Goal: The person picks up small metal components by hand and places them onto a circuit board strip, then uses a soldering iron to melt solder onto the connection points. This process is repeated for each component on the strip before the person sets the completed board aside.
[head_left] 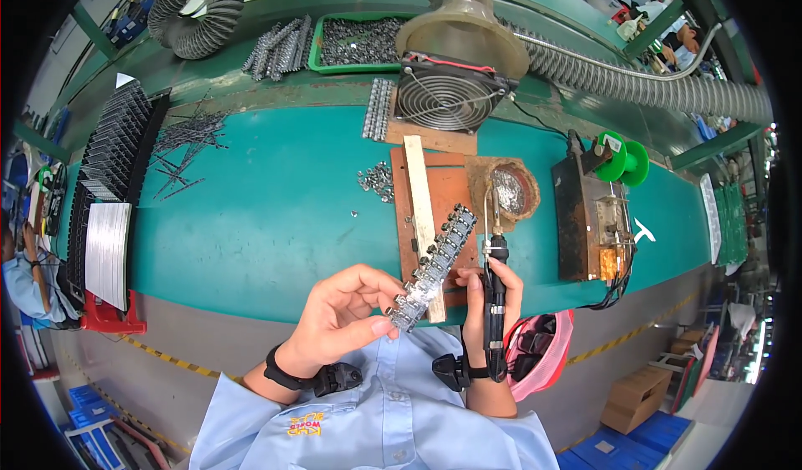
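My left hand (341, 313) pinches the near end of a strip of small metal parts (443, 253), which slants up and away to the right. The strip has dark and silvery pieces in a row along it. My right hand (508, 290) is closed round the black handle of a soldering iron (494, 311) with a thin feed tube by its tip. The iron points away from me, right of the strip and apart from it. Beneath the strip lies a reddish-brown board (444, 188) with a pale wooden bar (420, 188) across it. A round brown dish (516, 188) with shiny metal inside sits beyond the iron's tip.
A fan (447, 101) stands behind the board under an extraction hood (464, 31). Loose metal parts (378, 181) lie left of the board. At the right are a soldering unit (589, 215) and green spool (622, 159). A rack of strips (117, 148) stands at left; a green tray (355, 42) is behind.
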Available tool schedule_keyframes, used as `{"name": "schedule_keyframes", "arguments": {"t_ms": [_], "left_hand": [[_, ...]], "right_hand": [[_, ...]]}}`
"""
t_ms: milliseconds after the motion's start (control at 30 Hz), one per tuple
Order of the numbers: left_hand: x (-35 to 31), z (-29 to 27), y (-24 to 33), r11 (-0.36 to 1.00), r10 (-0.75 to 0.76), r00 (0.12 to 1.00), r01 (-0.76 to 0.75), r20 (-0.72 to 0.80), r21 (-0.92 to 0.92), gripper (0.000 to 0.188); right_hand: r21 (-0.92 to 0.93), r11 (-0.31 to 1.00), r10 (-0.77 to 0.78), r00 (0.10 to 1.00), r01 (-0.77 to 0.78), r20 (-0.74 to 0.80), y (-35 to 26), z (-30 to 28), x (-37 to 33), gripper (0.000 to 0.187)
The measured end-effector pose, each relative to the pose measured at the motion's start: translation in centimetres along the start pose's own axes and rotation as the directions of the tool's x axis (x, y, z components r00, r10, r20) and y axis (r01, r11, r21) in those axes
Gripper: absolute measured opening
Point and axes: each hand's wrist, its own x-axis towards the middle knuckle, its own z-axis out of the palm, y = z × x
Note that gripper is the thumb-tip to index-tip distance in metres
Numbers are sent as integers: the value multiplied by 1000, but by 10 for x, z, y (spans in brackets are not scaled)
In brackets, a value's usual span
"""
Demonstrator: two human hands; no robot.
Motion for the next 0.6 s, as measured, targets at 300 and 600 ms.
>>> {"name": "schedule_keyframes", "arguments": {"t_ms": [300, 600], "left_hand": [[29, -68, 61, 822, 183, 952, -11, -246, 569, 20], [178, -236, 132, 208, 663, 700, 171, -267, 963, 30]], "right_hand": [[-38, 999, -28, 1000, 27, -14, -1, -3, -2, 27], [-5, 998, -68, 998, 67, -12, -10, 3, 1, 26]]}}
